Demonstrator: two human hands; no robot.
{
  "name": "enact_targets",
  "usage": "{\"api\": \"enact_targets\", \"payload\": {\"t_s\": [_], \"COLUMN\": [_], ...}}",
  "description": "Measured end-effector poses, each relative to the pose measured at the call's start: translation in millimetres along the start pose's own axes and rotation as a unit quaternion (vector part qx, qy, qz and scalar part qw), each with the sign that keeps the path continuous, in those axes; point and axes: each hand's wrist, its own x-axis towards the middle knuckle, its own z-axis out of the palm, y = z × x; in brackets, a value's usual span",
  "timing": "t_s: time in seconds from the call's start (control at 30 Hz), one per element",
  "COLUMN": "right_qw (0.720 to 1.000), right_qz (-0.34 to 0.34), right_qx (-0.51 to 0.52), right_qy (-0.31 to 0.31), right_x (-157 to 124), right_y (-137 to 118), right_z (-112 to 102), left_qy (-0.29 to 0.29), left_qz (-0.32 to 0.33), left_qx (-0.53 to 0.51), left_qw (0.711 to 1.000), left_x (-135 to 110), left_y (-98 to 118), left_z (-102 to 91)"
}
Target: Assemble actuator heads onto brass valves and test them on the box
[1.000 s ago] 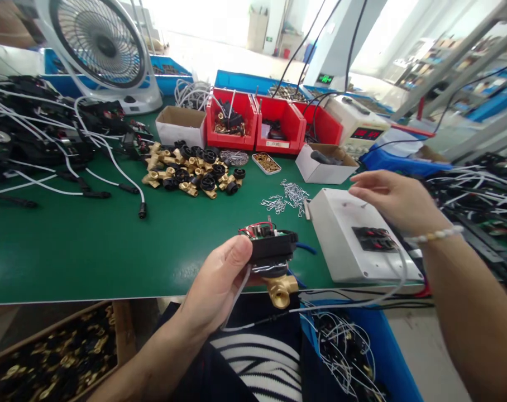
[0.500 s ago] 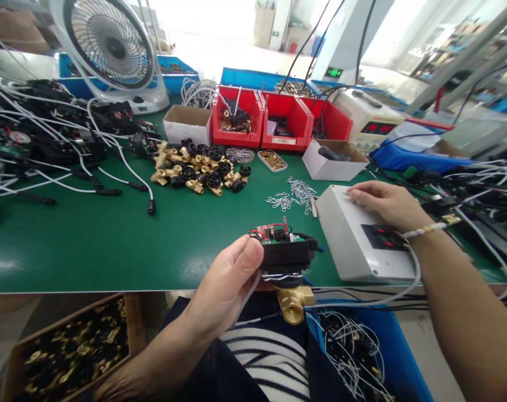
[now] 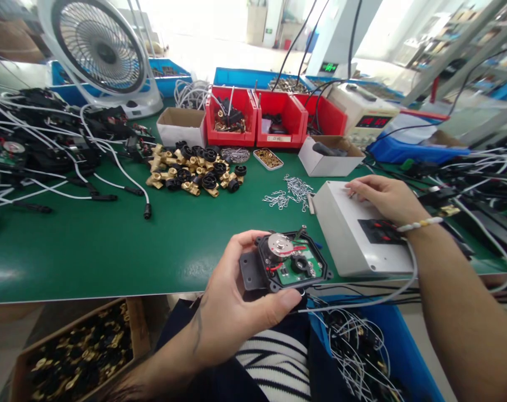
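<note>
My left hand (image 3: 237,304) is wrapped round a motorised valve actuator (image 3: 306,271) with an open black housing. A round silver motor, red wires and a green circuit board face up from inside it. The brass valve body beneath is hidden now. A grey cable runs from beneath the actuator toward the right. My right hand (image 3: 385,195) rests over a light grey control box (image 3: 341,234), thumb and fingertips closed at a small metal toggle switch (image 3: 350,194) on its top. A black panel with red contacts (image 3: 379,231) lies below that wrist.
Brass valves with black caps (image 3: 195,170) lie heaped beyond my left hand. Metal clips (image 3: 295,190) lie near the control box. Red bins (image 3: 278,123), a white carton (image 3: 329,159) and a fan (image 3: 103,50) stand behind. Cabled units (image 3: 44,145) crowd the left; a blue crate (image 3: 404,346) sits below.
My left hand has turned the actuator so its open top now faces me, and the brass body has dropped out of sight. The right hand stays at the control box.
</note>
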Motion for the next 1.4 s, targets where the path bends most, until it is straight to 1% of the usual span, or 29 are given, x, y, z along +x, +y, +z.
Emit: {"api": "enact_targets", "payload": {"t_s": [0.33, 0.4, 0.47, 0.57, 0.67, 0.77, 0.93, 1.2, 1.4], "right_qw": [1.000, 1.000, 1.000, 1.000, 1.000, 1.000, 1.000, 1.000, 1.000], "right_qz": [0.004, 0.004, 0.003, 0.003, 0.003, 0.001, 0.003, -0.005, 0.004], "right_qx": [0.003, 0.004, 0.004, 0.006, 0.008, 0.009, 0.010, 0.002, 0.016], "right_qy": [0.002, 0.003, 0.005, 0.007, 0.005, 0.004, 0.007, 0.007, 0.023], "right_x": [-1.3, -0.4, 0.8, 1.3, 0.2, 0.3, 3.6, -2.0, 10.8], "right_y": [-0.9, 0.1, 1.1, 1.3, 0.3, 1.2, 6.4, 2.0, 16.1], "right_z": [0.8, 0.8, 0.8, 0.8, 1.0, 1.7, 1.9, 0.7, 4.1], "left_qy": [-0.031, -0.027, -0.017, 0.002, -0.006, -0.020, -0.033, -0.032, -0.015], "left_qz": [0.011, 0.009, -0.009, -0.068, -0.106, -0.119, -0.125, -0.120, -0.132], "left_qx": [-0.038, -0.039, -0.050, -0.118, -0.191, -0.221, -0.271, -0.298, -0.296], "left_qw": [0.999, 0.999, 0.999, 0.991, 0.976, 0.968, 0.954, 0.946, 0.946], "left_x": [-2.8, -2.8, -0.9, 3.9, 6.5, 5.3, 4.9, 6.2, 7.0], "left_y": [0.4, 0.7, 0.5, -1.8, -5.7, -8.8, -9.6, -9.8, -6.5], "left_z": [-3.2, -3.8, -3.8, -2.2, -0.1, 0.3, -1.7, -1.4, 0.3]}}
